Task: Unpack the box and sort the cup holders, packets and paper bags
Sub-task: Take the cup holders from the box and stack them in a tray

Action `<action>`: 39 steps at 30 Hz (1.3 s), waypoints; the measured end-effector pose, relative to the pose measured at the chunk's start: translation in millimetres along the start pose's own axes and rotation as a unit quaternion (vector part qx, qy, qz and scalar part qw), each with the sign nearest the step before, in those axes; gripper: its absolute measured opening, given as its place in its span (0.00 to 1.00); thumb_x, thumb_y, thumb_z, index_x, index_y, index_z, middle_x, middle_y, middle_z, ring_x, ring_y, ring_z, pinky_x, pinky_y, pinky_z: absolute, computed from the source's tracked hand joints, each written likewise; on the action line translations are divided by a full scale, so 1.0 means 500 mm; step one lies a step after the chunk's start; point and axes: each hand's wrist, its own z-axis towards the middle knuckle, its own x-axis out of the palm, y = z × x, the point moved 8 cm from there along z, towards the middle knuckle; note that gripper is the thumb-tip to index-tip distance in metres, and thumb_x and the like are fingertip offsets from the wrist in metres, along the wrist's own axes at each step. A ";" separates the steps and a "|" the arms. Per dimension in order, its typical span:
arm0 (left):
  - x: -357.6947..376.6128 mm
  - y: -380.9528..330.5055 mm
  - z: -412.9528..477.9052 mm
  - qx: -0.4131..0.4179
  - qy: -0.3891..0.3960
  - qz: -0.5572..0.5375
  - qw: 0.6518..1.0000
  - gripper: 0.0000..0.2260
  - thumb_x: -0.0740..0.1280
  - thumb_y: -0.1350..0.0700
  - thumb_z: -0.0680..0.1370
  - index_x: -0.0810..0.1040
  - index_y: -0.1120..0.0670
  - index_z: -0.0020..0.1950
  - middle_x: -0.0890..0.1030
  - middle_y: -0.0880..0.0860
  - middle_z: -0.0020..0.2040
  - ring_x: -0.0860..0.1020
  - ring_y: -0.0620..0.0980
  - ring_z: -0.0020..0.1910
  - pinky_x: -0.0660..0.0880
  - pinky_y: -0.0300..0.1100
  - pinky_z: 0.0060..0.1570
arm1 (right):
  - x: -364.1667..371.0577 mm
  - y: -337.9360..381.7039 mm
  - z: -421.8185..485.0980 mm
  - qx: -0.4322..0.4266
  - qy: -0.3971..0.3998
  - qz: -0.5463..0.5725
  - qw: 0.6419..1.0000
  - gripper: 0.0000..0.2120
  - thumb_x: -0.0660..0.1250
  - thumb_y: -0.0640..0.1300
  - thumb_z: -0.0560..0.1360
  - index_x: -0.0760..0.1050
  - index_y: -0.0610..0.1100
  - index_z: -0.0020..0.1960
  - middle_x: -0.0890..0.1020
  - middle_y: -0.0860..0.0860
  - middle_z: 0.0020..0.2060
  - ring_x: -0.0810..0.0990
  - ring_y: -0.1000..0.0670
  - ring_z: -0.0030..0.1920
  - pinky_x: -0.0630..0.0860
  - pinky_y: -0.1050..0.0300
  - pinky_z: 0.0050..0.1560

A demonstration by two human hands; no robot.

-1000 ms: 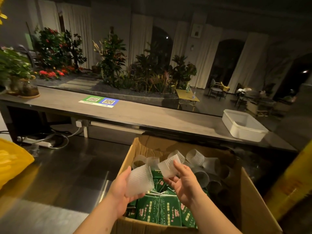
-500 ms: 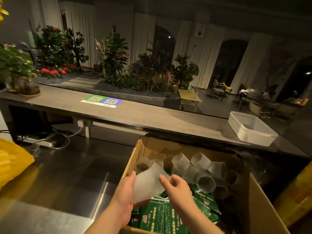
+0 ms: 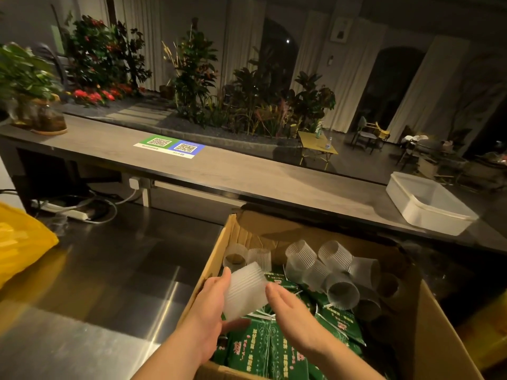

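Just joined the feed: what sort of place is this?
Probably a café or drinks bar: a long counter with QR code stickers, tables and chairs beyond it, and a box of cup holders.

Print on the packets [image 3: 263,352] is unreadable; the box [image 3: 444,338] runs off-frame.

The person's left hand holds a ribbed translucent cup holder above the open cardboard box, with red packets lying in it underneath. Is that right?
Nearly. The printed packets are green, not red. The head view shows the left hand holding the ribbed translucent cup holder above the open cardboard box, with those packets lying in it underneath.
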 end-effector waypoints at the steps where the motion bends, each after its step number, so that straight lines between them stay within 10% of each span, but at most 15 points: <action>1: -0.003 -0.002 -0.003 0.003 -0.005 -0.001 1.000 0.17 0.62 0.39 0.83 0.75 0.50 0.63 0.76 0.59 0.61 0.79 0.61 0.58 0.84 0.57 0.53 | 0.024 -0.006 0.004 -0.004 0.060 -0.015 0.998 0.34 0.49 0.71 0.78 0.59 0.58 0.80 0.68 0.67 0.71 0.70 0.61 0.70 0.65 0.52 0.76; 4: -0.010 0.000 -0.005 0.000 -0.007 -0.006 1.000 0.18 0.65 0.41 0.82 0.76 0.53 0.63 0.78 0.61 0.61 0.80 0.63 0.57 0.83 0.59 0.53 | -0.006 -0.043 0.063 0.054 0.028 0.069 0.996 0.37 0.55 0.80 0.72 0.62 0.62 0.74 0.71 0.59 0.74 0.74 0.57 0.69 0.67 0.48 0.75; 7: -0.010 0.011 -0.005 -0.031 -0.001 -0.001 1.000 0.17 0.67 0.44 0.82 0.76 0.56 0.62 0.76 0.63 0.61 0.80 0.65 0.57 0.83 0.63 0.52 | -0.090 -0.026 0.122 0.027 -0.105 -0.070 0.992 0.13 0.57 0.58 0.85 0.74 0.54 0.62 0.82 0.52 0.58 0.80 0.53 0.55 0.78 0.49 0.62; 11: -0.012 0.014 -0.003 -0.058 -0.010 -0.001 0.998 0.14 0.66 0.46 0.83 0.76 0.55 0.60 0.76 0.63 0.60 0.80 0.64 0.56 0.83 0.62 0.53 | -0.065 -0.004 0.220 0.003 -0.074 -0.309 0.948 0.14 0.61 0.51 0.84 0.79 0.54 0.65 0.72 0.47 0.71 0.65 0.41 0.74 0.66 0.39 0.74; 15: -0.015 0.017 0.014 -0.074 -0.005 -0.047 0.996 0.15 0.65 0.45 0.83 0.75 0.55 0.62 0.77 0.64 0.62 0.81 0.65 0.58 0.82 0.59 0.55 | 0.004 -0.011 0.327 0.014 0.042 -0.459 0.887 0.18 0.60 0.53 0.84 0.74 0.51 0.72 0.49 0.45 0.83 0.37 0.35 0.81 0.38 0.29 0.76; 21: -0.029 0.008 0.031 -0.068 -0.033 -0.066 0.995 0.11 0.65 0.48 0.84 0.75 0.56 0.53 0.78 0.63 0.57 0.79 0.61 0.52 0.77 0.53 0.53 | 0.074 -0.070 0.412 0.011 0.099 -0.582 0.807 0.35 0.57 0.60 0.84 0.43 0.56 0.84 0.41 0.51 0.83 0.30 0.39 0.80 0.31 0.27 0.73; 27: -0.020 0.019 0.028 -0.089 -0.004 -0.087 0.992 0.17 0.66 0.44 0.82 0.76 0.55 0.63 0.79 0.66 0.61 0.82 0.68 0.57 0.81 0.61 0.53 | 0.008 0.018 0.328 -0.059 -0.040 -0.373 0.925 0.18 0.59 0.54 0.84 0.76 0.51 0.70 0.63 0.54 0.80 0.48 0.39 0.82 0.45 0.33 0.79; 31: -0.017 0.021 0.018 -0.072 -0.001 -0.074 0.995 0.15 0.67 0.45 0.82 0.76 0.56 0.60 0.78 0.66 0.59 0.81 0.68 0.55 0.81 0.61 0.50 | -0.092 0.031 0.213 -0.113 -0.179 -0.147 0.966 0.17 0.64 0.59 0.81 0.79 0.51 0.63 0.80 0.56 0.61 0.75 0.52 0.64 0.74 0.50 0.66; 39: -0.014 0.012 0.003 -0.016 0.002 -0.073 0.997 0.18 0.67 0.45 0.82 0.76 0.58 0.63 0.79 0.67 0.59 0.81 0.67 0.55 0.82 0.61 0.48 | -0.154 -0.020 0.044 -0.046 -0.161 -0.024 0.985 0.29 0.83 0.52 0.66 0.68 0.51 0.57 0.75 0.52 0.57 0.78 0.55 0.54 0.79 0.59 0.51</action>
